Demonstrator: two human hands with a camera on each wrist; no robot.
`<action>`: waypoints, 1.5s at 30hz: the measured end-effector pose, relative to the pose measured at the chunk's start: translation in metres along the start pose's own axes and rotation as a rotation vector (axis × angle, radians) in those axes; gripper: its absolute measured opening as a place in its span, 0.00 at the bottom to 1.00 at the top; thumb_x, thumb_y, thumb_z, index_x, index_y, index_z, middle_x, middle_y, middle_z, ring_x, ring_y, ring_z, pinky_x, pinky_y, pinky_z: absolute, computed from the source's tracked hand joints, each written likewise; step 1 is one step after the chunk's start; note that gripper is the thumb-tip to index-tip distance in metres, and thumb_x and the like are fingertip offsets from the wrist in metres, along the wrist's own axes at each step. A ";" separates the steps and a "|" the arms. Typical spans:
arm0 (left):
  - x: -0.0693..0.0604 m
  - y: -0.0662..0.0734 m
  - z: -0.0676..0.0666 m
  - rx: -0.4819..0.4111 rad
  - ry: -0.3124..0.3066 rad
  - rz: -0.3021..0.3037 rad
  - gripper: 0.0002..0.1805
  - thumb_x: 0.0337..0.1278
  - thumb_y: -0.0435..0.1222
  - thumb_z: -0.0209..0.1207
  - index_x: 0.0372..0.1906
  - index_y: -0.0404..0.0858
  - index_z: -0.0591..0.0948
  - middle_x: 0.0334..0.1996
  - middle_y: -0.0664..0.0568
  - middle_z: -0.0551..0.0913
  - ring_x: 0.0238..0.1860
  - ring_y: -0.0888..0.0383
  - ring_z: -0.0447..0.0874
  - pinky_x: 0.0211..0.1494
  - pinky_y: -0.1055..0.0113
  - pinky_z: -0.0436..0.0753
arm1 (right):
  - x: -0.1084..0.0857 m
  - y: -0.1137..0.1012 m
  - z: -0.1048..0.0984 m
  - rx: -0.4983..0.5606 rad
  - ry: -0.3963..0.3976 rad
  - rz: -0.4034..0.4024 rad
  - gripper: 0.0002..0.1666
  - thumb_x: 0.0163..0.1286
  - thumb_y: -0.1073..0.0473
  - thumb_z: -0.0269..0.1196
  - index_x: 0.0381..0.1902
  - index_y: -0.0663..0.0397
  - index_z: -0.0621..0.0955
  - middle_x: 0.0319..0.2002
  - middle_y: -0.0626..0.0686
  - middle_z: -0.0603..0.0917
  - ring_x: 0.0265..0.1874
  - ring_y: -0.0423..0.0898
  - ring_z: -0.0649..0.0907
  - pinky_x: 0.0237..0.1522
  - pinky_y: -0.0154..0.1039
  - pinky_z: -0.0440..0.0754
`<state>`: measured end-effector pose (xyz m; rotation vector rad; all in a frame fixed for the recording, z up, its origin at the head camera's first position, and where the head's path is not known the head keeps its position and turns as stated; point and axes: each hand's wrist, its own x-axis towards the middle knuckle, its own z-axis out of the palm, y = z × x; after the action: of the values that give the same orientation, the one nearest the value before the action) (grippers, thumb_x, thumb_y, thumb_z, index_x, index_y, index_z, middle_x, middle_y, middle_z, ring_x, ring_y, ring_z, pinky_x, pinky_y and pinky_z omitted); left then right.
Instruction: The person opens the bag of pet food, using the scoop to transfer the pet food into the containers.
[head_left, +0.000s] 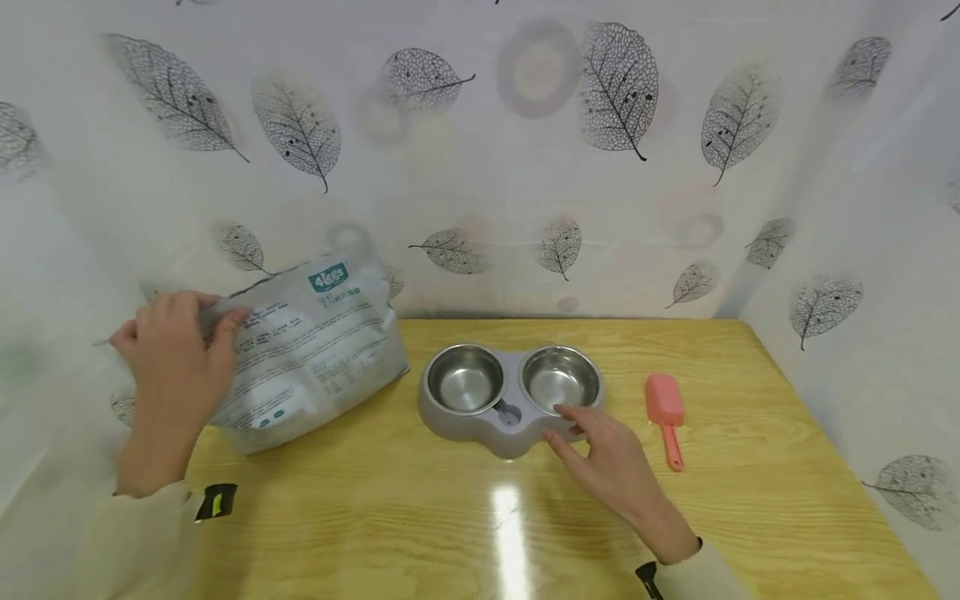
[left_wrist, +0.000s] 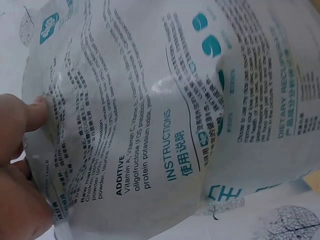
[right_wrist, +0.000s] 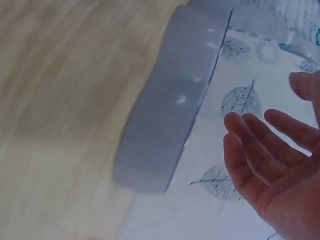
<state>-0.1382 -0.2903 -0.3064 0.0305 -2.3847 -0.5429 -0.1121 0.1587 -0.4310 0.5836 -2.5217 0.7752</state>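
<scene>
Near edge: light sleeves [head_left: 146,542] on both forearms, dark strap [head_left: 217,502] at the left cuff, another at the right. Wood-grain table [head_left: 375,517] under everything, bright glare streak at front center. Right hand [head_left: 611,458]: fingers relaxed and parted, grasping nothing, palm side showing in the right wrist view. Its fingertips are at the front of the right-hand bowl; from the head view can't tell if they touch. Left hand [head_left: 176,354]: gripping the upper left edge of the bag [head_left: 322,350], thumb on the printed face, other fingers behind. Bag is whitish, teal "4legs" logo, sits left of the bowls, tilted with its right end up; can't tell if its bottom bears on the table. Left wrist view reads "INSTRUCTIONS" and "ADDITIVE" on the panel. Pink scoop [head_left: 666,404] lies right of the bowls, handle toward the person. Mid-table: grey holder [head_left: 510,446] with two metal bowls [head_left: 465,379] seated side by side, small recess between them. Back and sides: pale curtain [head_left: 480,175] with dark leaf prints [head_left: 618,87].
</scene>
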 end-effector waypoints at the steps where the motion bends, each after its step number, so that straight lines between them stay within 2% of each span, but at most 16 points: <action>1: -0.003 0.002 0.000 -0.020 0.021 0.007 0.18 0.70 0.36 0.61 0.49 0.21 0.76 0.46 0.25 0.77 0.52 0.27 0.68 0.61 0.35 0.52 | 0.006 -0.005 0.002 0.039 -0.002 -0.017 0.21 0.62 0.56 0.75 0.51 0.57 0.86 0.44 0.54 0.91 0.34 0.46 0.89 0.33 0.38 0.87; 5: -0.016 0.005 0.003 -0.082 0.111 0.051 0.19 0.66 0.36 0.65 0.45 0.21 0.76 0.41 0.27 0.76 0.48 0.27 0.67 0.57 0.39 0.49 | 0.036 -0.029 0.015 0.216 -0.030 -0.111 0.17 0.66 0.61 0.72 0.51 0.61 0.85 0.41 0.55 0.91 0.34 0.46 0.89 0.34 0.36 0.88; 7: -0.022 0.005 0.008 -0.083 0.147 0.074 0.30 0.70 0.49 0.62 0.45 0.20 0.76 0.40 0.26 0.75 0.45 0.26 0.66 0.55 0.38 0.49 | 0.051 -0.041 0.023 0.294 -0.032 -0.156 0.16 0.67 0.63 0.71 0.50 0.64 0.85 0.39 0.56 0.91 0.34 0.45 0.89 0.33 0.33 0.88; 9: -0.027 0.005 0.015 -0.031 0.195 0.123 0.43 0.66 0.64 0.56 0.46 0.20 0.75 0.39 0.25 0.73 0.42 0.26 0.64 0.52 0.38 0.50 | 0.064 -0.054 0.033 0.353 -0.040 -0.162 0.17 0.67 0.64 0.70 0.52 0.65 0.84 0.39 0.57 0.90 0.34 0.46 0.90 0.34 0.33 0.88; 11: -0.034 0.007 0.022 0.056 0.232 0.151 0.57 0.57 0.78 0.47 0.48 0.20 0.73 0.40 0.25 0.72 0.40 0.26 0.62 0.50 0.37 0.50 | 0.074 -0.065 0.041 0.413 -0.060 -0.142 0.20 0.68 0.64 0.70 0.56 0.66 0.82 0.41 0.59 0.90 0.36 0.47 0.91 0.36 0.34 0.89; 12: -0.037 0.008 0.025 0.104 0.238 0.165 0.62 0.52 0.82 0.44 0.49 0.20 0.72 0.40 0.24 0.71 0.39 0.26 0.62 0.49 0.37 0.51 | 0.078 -0.071 0.046 0.443 -0.066 -0.127 0.23 0.68 0.63 0.70 0.59 0.67 0.80 0.43 0.61 0.90 0.37 0.49 0.91 0.37 0.35 0.89; 14: -0.045 0.012 0.028 0.190 0.259 0.193 0.65 0.47 0.85 0.41 0.50 0.21 0.71 0.39 0.25 0.69 0.37 0.27 0.61 0.47 0.37 0.52 | 0.084 -0.080 0.052 0.492 -0.086 -0.094 0.28 0.69 0.62 0.70 0.64 0.67 0.77 0.46 0.61 0.89 0.40 0.51 0.92 0.39 0.36 0.90; 18: -0.062 0.018 0.031 0.241 0.226 0.195 0.65 0.47 0.86 0.36 0.49 0.22 0.69 0.36 0.26 0.67 0.35 0.28 0.61 0.48 0.35 0.53 | 0.095 -0.094 0.060 0.565 -0.074 -0.074 0.34 0.68 0.63 0.70 0.69 0.66 0.73 0.47 0.62 0.88 0.42 0.54 0.91 0.41 0.35 0.90; 23: -0.078 0.019 0.036 0.255 0.205 0.214 0.65 0.48 0.86 0.34 0.49 0.22 0.71 0.35 0.27 0.69 0.34 0.29 0.64 0.48 0.32 0.57 | 0.104 -0.103 0.063 0.625 -0.109 -0.032 0.32 0.72 0.60 0.67 0.71 0.62 0.73 0.54 0.64 0.87 0.47 0.54 0.91 0.45 0.34 0.89; 26: -0.088 0.017 0.040 0.267 0.179 0.221 0.66 0.47 0.86 0.33 0.49 0.23 0.73 0.35 0.27 0.72 0.34 0.28 0.68 0.47 0.32 0.61 | 0.104 -0.104 0.065 0.629 -0.163 0.004 0.22 0.76 0.58 0.63 0.64 0.60 0.78 0.52 0.61 0.89 0.48 0.53 0.91 0.48 0.33 0.88; 29: -0.097 0.015 0.044 0.300 0.134 0.236 0.65 0.48 0.86 0.33 0.49 0.24 0.75 0.35 0.27 0.75 0.35 0.27 0.71 0.43 0.32 0.64 | 0.101 -0.103 0.069 0.581 -0.180 0.028 0.14 0.77 0.58 0.61 0.54 0.61 0.83 0.46 0.59 0.91 0.46 0.51 0.91 0.47 0.35 0.88; 32: -0.103 0.011 0.046 0.335 0.101 0.237 0.65 0.48 0.86 0.31 0.50 0.25 0.75 0.36 0.26 0.75 0.37 0.25 0.72 0.40 0.31 0.66 | 0.096 -0.102 0.075 0.544 -0.188 0.006 0.09 0.77 0.61 0.61 0.48 0.62 0.82 0.43 0.58 0.91 0.42 0.49 0.91 0.43 0.34 0.88; 35: -0.105 0.006 0.047 0.365 0.132 0.262 0.64 0.50 0.85 0.31 0.50 0.25 0.75 0.35 0.27 0.75 0.35 0.26 0.72 0.40 0.32 0.67 | 0.093 -0.103 0.080 0.543 -0.212 -0.030 0.07 0.77 0.63 0.59 0.46 0.61 0.81 0.42 0.57 0.91 0.36 0.44 0.88 0.39 0.30 0.85; 39: -0.103 -0.003 0.053 0.350 0.204 0.303 0.62 0.51 0.84 0.34 0.48 0.26 0.76 0.34 0.29 0.75 0.33 0.30 0.71 0.41 0.35 0.66 | 0.095 -0.104 0.085 0.562 -0.268 -0.022 0.08 0.78 0.62 0.56 0.49 0.59 0.79 0.38 0.54 0.89 0.30 0.37 0.79 0.33 0.28 0.79; 42: -0.103 -0.008 0.059 0.325 0.230 0.309 0.60 0.52 0.83 0.36 0.47 0.26 0.77 0.33 0.29 0.74 0.33 0.30 0.71 0.41 0.36 0.64 | 0.099 -0.103 0.090 0.545 -0.326 -0.007 0.10 0.80 0.60 0.54 0.52 0.58 0.78 0.33 0.57 0.86 0.25 0.36 0.74 0.29 0.28 0.74; 45: -0.105 -0.013 0.065 0.332 0.239 0.313 0.59 0.54 0.82 0.36 0.47 0.26 0.77 0.33 0.30 0.74 0.32 0.31 0.70 0.40 0.37 0.63 | 0.106 -0.101 0.096 0.535 -0.389 0.013 0.12 0.82 0.58 0.51 0.55 0.56 0.76 0.36 0.58 0.86 0.25 0.38 0.73 0.30 0.30 0.73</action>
<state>-0.1003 -0.2611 -0.4204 -0.1219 -2.1629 0.0071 -0.1740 -0.0028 -0.4060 0.9712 -2.6524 1.4845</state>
